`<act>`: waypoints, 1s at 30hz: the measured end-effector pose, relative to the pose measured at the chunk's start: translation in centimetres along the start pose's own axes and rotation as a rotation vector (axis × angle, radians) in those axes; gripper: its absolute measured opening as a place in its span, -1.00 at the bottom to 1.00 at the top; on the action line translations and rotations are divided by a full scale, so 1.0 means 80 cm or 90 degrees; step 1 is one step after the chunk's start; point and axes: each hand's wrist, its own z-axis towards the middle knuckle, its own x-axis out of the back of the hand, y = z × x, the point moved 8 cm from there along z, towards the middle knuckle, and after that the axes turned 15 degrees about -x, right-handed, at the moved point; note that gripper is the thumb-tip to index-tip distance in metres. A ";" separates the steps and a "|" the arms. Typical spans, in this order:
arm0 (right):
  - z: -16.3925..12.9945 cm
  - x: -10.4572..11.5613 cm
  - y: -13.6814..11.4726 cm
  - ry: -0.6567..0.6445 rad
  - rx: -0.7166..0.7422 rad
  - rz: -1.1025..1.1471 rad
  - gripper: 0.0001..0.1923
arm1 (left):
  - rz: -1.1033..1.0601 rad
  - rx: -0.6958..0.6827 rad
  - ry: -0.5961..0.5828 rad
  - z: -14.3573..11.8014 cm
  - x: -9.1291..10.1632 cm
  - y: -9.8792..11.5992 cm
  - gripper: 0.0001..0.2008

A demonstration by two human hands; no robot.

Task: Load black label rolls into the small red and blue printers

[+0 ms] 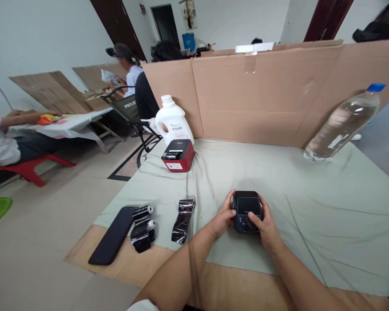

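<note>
A small black label printer (247,203) rests on the pale green cloth, held between both my hands. My left hand (223,219) grips its left side with fingers and thumb. My right hand (266,224) wraps the right side, its thumb pressing on the front part where shiny black material shows. To the left lies a strip of shiny black film on a roll (183,220). Farther left, black rolls with white cores (144,226) lie against a long dark case (113,236). A red and black printer (178,155) stands toward the back left.
A white jug (173,119) stands behind the red printer. A clear bottle with a blue cap (345,123) leans against the cardboard partition (253,99) at right. Bare wood (233,280) shows along the table's near edge. Other people sit at a table on the left.
</note>
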 end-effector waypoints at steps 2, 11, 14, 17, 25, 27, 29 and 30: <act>0.003 0.003 0.001 -0.010 -0.018 0.008 -0.06 | -0.041 0.046 0.027 0.000 0.005 -0.006 -0.16; 0.007 0.006 -0.006 -0.025 0.077 -0.098 -0.11 | -0.008 0.066 0.031 0.005 0.014 -0.009 -0.24; 0.006 0.005 -0.011 -0.072 0.114 -0.126 -0.12 | 0.006 0.061 0.055 0.006 0.020 -0.009 -0.24; 0.007 0.005 -0.015 -0.126 0.117 -0.111 -0.18 | 0.008 0.067 0.076 0.007 0.025 -0.008 -0.25; 0.018 0.038 -0.027 0.031 0.080 -0.069 -0.51 | 0.056 0.117 -0.002 -0.004 0.011 -0.013 -0.27; 0.019 0.045 -0.028 0.065 0.083 -0.069 -0.59 | 0.061 0.120 -0.023 -0.007 0.005 -0.014 -0.30; 0.021 0.050 -0.024 0.085 0.072 -0.058 -0.59 | 0.069 0.127 -0.035 -0.009 0.000 -0.014 -0.32; 0.022 0.052 -0.021 0.089 0.065 -0.050 -0.57 | 0.071 0.132 -0.036 -0.010 -0.001 -0.015 -0.33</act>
